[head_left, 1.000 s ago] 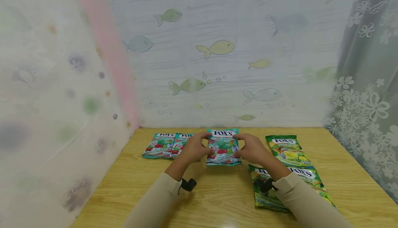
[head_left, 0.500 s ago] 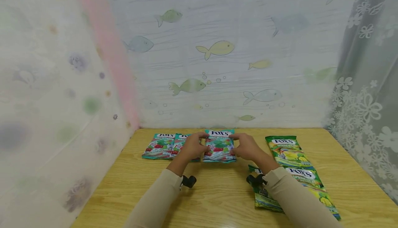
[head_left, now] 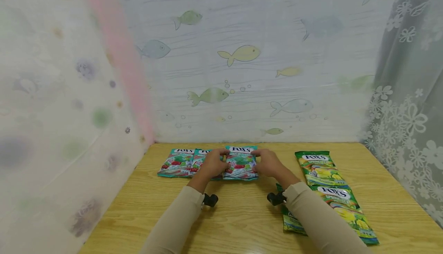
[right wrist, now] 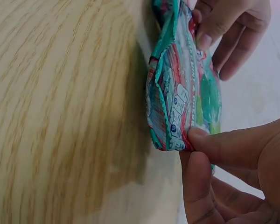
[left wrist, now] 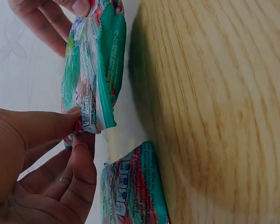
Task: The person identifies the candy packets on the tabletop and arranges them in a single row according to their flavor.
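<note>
A teal candy bag (head_left: 240,163) marked FOX'S is held between both hands near the back of the table. My left hand (head_left: 212,165) pinches its left edge with thumb and fingers, and my right hand (head_left: 270,164) pinches the right edge the same way. In the left wrist view the candy bag (left wrist: 91,70) stands off the wood with a shadow beneath. The right wrist view shows the thumb on the printed face of the candy bag (right wrist: 182,98). Just left of it lie two matching teal bags, one (head_left: 177,163) at the outside and one (head_left: 198,161) partly hidden behind my left hand.
Green FOX'S bags lie at the right of the wooden table (head_left: 238,223): one at the back (head_left: 320,167), one nearer (head_left: 349,211), and another (head_left: 292,223) mostly under my right sleeve. A fish-print wall covering (head_left: 242,92) rises behind the table's far edge.
Both hands have moved the held teal candy bag left and lower, closer to the two teal bags. The right forearm has swung left, showing more of the nearer green bag.
</note>
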Demonstrator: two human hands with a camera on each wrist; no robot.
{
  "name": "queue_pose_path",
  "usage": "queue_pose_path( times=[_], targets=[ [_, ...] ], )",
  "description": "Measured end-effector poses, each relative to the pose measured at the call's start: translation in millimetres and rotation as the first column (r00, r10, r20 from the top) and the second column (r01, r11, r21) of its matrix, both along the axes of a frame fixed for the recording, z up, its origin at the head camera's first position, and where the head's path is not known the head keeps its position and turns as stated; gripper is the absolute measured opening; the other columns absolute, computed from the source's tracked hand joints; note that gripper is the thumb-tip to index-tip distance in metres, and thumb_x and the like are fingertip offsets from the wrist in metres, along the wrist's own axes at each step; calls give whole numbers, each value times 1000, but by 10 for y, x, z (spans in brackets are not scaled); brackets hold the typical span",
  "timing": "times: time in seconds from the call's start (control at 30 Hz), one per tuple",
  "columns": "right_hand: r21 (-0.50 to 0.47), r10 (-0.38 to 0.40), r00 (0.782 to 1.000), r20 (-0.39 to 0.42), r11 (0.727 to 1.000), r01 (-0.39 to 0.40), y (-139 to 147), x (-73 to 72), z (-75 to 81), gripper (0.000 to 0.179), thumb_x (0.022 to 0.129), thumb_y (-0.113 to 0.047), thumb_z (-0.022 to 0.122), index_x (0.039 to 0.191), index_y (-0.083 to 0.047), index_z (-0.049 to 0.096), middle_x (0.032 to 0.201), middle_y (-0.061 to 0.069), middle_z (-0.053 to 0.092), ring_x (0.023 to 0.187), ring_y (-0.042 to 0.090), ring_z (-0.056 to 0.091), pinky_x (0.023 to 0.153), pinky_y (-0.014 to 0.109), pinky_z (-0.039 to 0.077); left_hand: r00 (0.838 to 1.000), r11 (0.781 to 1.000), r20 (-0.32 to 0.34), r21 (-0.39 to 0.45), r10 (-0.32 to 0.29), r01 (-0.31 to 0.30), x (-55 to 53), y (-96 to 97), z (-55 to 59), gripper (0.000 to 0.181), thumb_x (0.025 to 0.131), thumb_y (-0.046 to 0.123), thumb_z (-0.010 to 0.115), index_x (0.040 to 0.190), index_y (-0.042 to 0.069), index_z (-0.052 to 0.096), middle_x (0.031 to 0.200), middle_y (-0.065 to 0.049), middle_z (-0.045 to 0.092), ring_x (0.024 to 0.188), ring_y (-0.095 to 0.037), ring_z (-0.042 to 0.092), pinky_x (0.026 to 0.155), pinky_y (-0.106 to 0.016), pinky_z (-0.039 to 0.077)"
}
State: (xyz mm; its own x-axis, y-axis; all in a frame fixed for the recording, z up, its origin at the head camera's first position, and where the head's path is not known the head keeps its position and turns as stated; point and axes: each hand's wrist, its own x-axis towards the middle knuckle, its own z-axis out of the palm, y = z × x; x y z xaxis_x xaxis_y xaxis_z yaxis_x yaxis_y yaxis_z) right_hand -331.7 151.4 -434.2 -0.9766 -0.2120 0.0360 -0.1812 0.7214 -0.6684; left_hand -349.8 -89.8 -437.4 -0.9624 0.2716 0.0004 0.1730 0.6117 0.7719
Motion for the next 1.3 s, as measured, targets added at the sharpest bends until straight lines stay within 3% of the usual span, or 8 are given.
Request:
queue_pose_path(
  times=[0.17,0.5,0.67,1.07,1.17,1.3],
  targets=[
    [9,-22,1000,3,1000,22,-51,-71,-62,58,86,-5,80,142,-2,63,139,23,63,131,41,57,97,49,55,1000,1000,2,-16,20,-20,-42,-5,-51,49,95,11,76,143,17,63,143,-14,60,78,-22,64,57,-35,52],
    [31,-65,997,45,997,64,-153,-149,-142,61,84,-2,80,142,-2,62,141,20,63,130,36,57,101,49,53,999,998,-18,-45,36,-37,-93,-48,-140,44,96,10,75,139,16,67,144,-15,60,104,-28,63,67,-36,51],
    [62,-63,997,42,996,60,-179,-156,-136,60,84,-1,79,142,-2,62,140,21,63,128,37,59,97,47,54,999,998,-22,-51,42,-43,-88,-57,-143,43,96,12,75,137,15,67,141,-16,61,116,-33,62,74,-40,54],
    [137,-78,995,59,988,69,-240,-172,-141,59,85,-4,78,142,-2,62,141,20,63,114,29,61,86,39,51,998,996,-26,-74,54,-56,-95,-51,-184,42,95,11,75,136,15,68,137,-16,63,122,-39,61,86,-50,58],
    [136,-88,994,67,988,78,-261,-183,-145,59,85,-3,77,142,-2,62,143,20,62,106,26,58,80,37,49,998,996,-24,-70,56,-58,-93,-52,-185,41,95,10,75,136,14,68,137,-17,63,121,-38,62,83,-48,58],
    [132,-98,992,75,987,87,-276,-196,-160,59,86,-3,78,143,-3,62,143,19,62,99,26,56,77,36,47,998,996,-11,-59,60,-61,-99,-47,-177,41,96,9,73,137,13,68,141,-18,61,107,-33,63,71,-41,54]
  ],
)
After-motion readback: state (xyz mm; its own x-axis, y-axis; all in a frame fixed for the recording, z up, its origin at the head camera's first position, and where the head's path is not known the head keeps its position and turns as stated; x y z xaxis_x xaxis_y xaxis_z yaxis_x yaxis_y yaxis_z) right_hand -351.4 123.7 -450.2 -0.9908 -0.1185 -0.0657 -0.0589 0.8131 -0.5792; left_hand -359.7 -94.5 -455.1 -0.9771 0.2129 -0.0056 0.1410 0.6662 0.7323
